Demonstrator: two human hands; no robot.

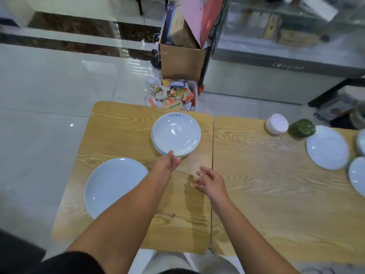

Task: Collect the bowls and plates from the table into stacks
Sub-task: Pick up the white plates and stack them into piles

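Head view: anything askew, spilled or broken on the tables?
Only the plate stack on the left table: its top plate sits off-centre, so lower rims show along the left and near edges. The left hand pinches its near rim. No spills or breakage visible.

Black short sleeve, bare forearms

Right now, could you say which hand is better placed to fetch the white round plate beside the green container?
Probably right: the right hand is open and nearer that plate; the left hand grips the white plate stack.
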